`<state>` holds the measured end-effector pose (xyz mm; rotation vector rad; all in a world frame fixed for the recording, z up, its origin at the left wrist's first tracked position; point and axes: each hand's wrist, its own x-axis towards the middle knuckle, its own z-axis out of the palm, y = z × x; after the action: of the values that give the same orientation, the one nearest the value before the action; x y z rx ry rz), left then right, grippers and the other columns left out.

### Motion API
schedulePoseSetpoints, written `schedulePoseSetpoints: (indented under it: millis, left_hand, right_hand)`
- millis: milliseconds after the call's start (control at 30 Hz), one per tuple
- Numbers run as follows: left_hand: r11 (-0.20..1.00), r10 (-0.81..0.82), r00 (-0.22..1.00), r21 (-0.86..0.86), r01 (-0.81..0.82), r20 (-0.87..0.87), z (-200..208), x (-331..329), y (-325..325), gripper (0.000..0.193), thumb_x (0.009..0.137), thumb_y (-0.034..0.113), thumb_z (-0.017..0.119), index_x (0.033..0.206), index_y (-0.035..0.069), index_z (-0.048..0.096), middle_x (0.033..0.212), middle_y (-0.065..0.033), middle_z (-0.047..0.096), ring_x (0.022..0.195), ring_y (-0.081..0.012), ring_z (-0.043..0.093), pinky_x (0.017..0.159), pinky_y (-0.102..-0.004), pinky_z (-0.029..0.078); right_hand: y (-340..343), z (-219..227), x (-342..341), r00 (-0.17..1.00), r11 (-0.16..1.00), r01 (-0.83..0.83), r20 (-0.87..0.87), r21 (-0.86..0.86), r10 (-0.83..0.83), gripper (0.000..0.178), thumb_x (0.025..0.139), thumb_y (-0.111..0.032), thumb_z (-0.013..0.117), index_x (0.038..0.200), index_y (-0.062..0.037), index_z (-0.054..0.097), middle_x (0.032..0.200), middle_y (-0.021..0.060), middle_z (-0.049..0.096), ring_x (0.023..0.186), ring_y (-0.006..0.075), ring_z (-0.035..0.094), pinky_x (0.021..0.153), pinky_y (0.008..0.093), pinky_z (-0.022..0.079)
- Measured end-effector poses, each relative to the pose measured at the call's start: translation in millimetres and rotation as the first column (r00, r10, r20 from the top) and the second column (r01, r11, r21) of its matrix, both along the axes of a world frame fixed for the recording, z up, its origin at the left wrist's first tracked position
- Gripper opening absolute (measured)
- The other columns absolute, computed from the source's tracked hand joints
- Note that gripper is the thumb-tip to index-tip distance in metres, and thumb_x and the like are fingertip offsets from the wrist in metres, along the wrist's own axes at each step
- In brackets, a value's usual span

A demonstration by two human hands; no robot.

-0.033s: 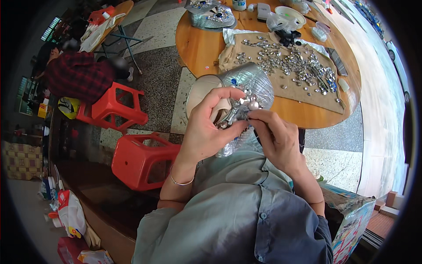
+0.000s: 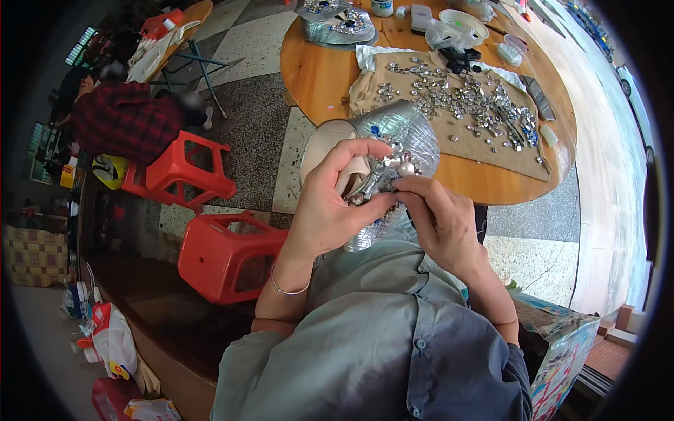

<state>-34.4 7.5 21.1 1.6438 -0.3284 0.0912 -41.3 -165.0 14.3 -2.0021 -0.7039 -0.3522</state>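
Note:
Above my lap I hold a silver, cap-like piece with a beige inner side, studded with clear, blue and pearl-like stones. My left hand is wrapped round its decorated part, thumb and fingers closed on it. My right hand pinches at the edge of the stones, its fingertips meeting my left thumb. Whatever small thing lies between those right fingertips is too hidden to name. On the round wooden table ahead, a brown cloth bears many loose shiny stones.
Similar silver pieces with stones sit at the table's far left. A white bowl, plastic bags and a dark phone-like slab lie farther right. Red stools stand at my left, near a person in a checked shirt.
The silver piece has tilted and shifted very slightly to the right. Both hands keep nearly the same grip and place.

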Motion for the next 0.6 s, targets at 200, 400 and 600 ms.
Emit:
schedulePoseSetpoints:
  millis: [200,400,600]
  left_hand:
    - [0.999,-0.038,0.998,-0.013,0.038,-0.041,1.7,-1.5,-1.2,0.048,0.065,-0.005,0.071,0.108,0.001,0.052,0.104,-0.004,0.055,0.094,-0.0095,0.053,0.081,-0.0231,0.045]
    - [0.985,-0.034,0.998,0.171,0.025,0.053,7.4,-3.3,-5.4,0.05,0.064,-0.006,0.07,0.11,0.002,0.051,0.103,-0.0034,0.054,0.095,-0.0095,0.053,0.081,-0.023,0.044]
    - [0.995,-0.017,0.998,0.098,0.01,0.068,2.8,-4.3,-9.0,0.047,0.065,-0.003,0.069,0.108,0.002,0.053,0.1,-0.0065,0.057,0.092,-0.0132,0.056,0.079,-0.0251,0.045]
  right_hand:
    - [-1.0,-1.5,0.7,1.0,1.0,-0.016,0.01,-0.016,0.016,0.015,0.078,0.001,0.059,0.093,-0.0027,0.057,0.076,0.01,0.061,0.057,0.0233,0.059,0.052,0.0294,0.046]
    - [-4.3,-0.1,1.4,1.0,0.999,-0.016,-0.024,-0.03,0.015,0.015,0.078,0.001,0.059,0.093,-0.0025,0.057,0.076,0.0097,0.061,0.056,0.0223,0.059,0.051,0.0292,0.045]
    - [-5.2,3.8,-2.0,0.999,1.0,-0.008,-0.046,-0.027,0.006,0.014,0.079,0.0,0.06,0.092,-0.002,0.057,0.073,0.0099,0.061,0.055,0.0212,0.059,0.05,0.0284,0.045]
